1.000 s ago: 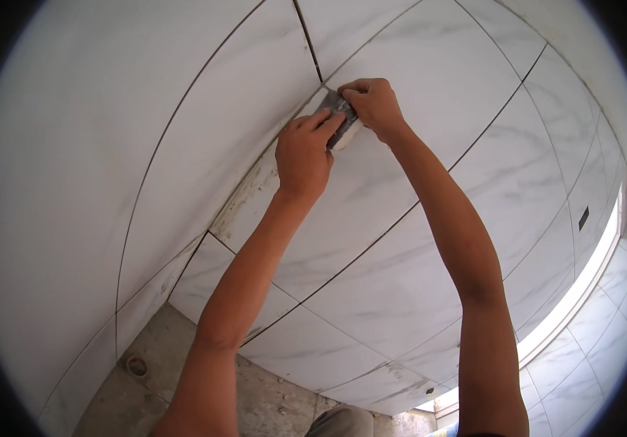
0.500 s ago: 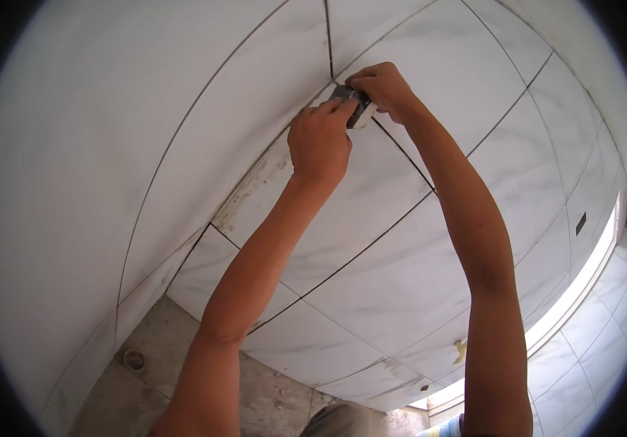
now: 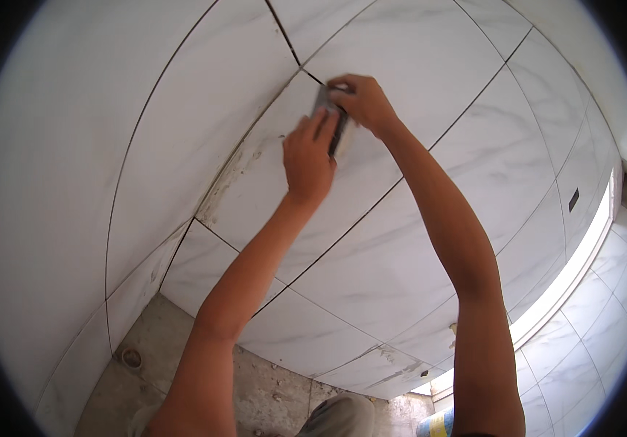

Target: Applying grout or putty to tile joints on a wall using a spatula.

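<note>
Both hands are on a small flat scraper-like tool (image 3: 340,136), grey with a dark strip and a pale edge, held against the white marbled wall tile (image 3: 371,164). My right hand (image 3: 368,104) grips its upper end between thumb and curled fingers. My left hand (image 3: 307,162) has its fingers pressed on the tool's face from the lower left. Motion blur and the fingers hide part of the tool, so its exact kind is unclear. A dark joint (image 3: 313,76) between tiles runs just above it, near the wall corner.
A plain white tiled wall (image 3: 160,146) meets this one at the left, with greyish smears (image 3: 229,178) along the corner. Below lie a bare concrete floor (image 3: 269,382) and a round pipe opening (image 3: 131,357). A blue-and-yellow container (image 3: 437,424) stands at lower right.
Both hands and the tool have moved down from the tile joint near the corner, and the tool now stands more upright. The view has shifted slightly.
</note>
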The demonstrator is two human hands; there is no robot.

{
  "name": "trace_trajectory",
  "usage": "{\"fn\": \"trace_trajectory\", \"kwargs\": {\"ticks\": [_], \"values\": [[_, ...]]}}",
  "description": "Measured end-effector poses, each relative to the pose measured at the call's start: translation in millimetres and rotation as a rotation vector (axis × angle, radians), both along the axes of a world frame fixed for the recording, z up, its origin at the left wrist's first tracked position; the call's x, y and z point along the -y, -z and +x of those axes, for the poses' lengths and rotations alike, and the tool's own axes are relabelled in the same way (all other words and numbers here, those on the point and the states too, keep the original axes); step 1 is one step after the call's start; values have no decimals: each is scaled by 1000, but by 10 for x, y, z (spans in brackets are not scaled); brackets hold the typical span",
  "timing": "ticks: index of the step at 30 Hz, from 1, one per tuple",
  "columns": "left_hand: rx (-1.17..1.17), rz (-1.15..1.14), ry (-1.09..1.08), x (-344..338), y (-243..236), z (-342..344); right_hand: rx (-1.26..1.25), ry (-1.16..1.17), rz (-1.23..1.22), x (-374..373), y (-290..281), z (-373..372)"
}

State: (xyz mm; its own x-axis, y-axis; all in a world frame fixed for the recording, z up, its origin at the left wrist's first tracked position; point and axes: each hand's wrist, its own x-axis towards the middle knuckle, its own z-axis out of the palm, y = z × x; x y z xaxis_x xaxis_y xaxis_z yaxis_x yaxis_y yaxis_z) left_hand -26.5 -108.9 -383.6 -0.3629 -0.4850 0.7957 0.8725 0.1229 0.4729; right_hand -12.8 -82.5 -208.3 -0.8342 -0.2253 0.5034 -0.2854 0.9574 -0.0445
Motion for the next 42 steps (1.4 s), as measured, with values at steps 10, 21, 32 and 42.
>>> {"fn": "trace_trajectory", "kwargs": {"ticks": [10,21,32,42], "values": [[-164,-93,95,-695,258,634,-217,214,-72,-932,291,987],[-136,-52,98,-129,152,211,-164,250,90,-228,126,576],[-99,41,-2,384,151,-435,-146,74,162,421,28,-195],[-444,-263,603,547,142,-4,33,174,835,-44,655,1620]]}}
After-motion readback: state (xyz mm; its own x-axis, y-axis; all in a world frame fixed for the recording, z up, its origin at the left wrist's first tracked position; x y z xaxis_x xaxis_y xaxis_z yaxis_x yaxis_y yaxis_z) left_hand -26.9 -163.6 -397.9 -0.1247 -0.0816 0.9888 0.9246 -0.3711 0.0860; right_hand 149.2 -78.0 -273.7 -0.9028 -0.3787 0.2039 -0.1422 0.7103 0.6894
